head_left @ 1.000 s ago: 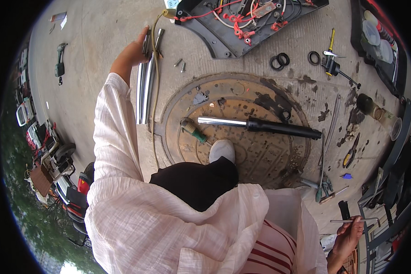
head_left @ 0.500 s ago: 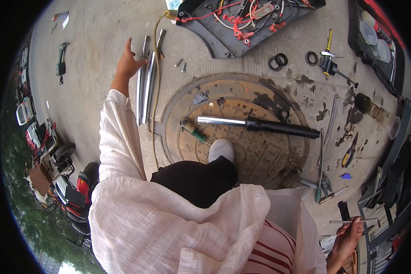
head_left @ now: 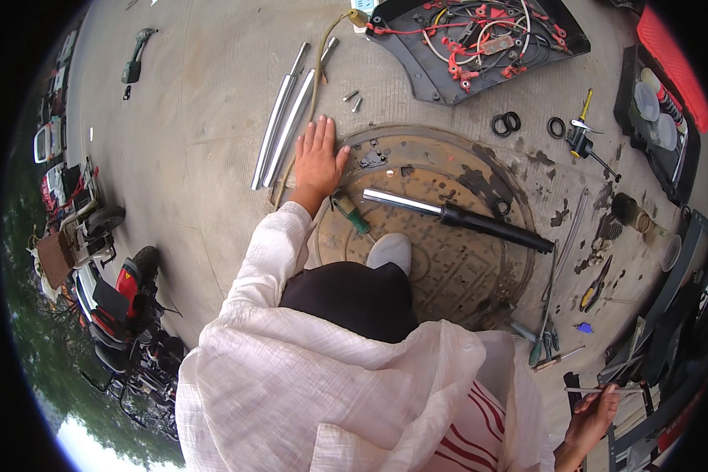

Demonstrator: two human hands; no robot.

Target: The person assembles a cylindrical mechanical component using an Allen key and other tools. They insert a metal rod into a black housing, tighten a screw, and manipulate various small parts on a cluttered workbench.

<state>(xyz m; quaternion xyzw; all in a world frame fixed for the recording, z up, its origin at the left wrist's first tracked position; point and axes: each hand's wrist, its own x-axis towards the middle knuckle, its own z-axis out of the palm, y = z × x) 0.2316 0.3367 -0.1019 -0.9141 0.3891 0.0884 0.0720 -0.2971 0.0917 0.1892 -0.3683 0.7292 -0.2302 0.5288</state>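
Note:
My left hand (head_left: 319, 161) is open, palm down with fingers stretched out, over the left rim of a round rusty manhole cover (head_left: 440, 295). Whether it presses on the surface I cannot tell. Just left of it, two chrome tubes (head_left: 274, 130) lie side by side, a yellowish cable (head_left: 316, 86) running along them. A green-handled screwdriver (head_left: 352, 214) rests near my wrist. Across the cover lies a fork leg (head_left: 492, 224), chrome at one end and black at the other. At lower right, my right hand (head_left: 594, 417) is closed around a thin metal hex key (head_left: 590, 390).
A black plastic panel (head_left: 422, 75) full of wires stands at the back. Black rings (head_left: 506, 123), small bolts (head_left: 357, 104), pliers (head_left: 595, 287) and a clear container (head_left: 645, 216) lie around. Toolbox (head_left: 661, 118) at right; parked motorbikes (head_left: 130, 303) at left; power tool (head_left: 137, 57) far left.
My left hand has come away from the chrome tubes, moving right and nearer to the cover's rim. The whole view has shifted a little. My right hand keeps the hex key.

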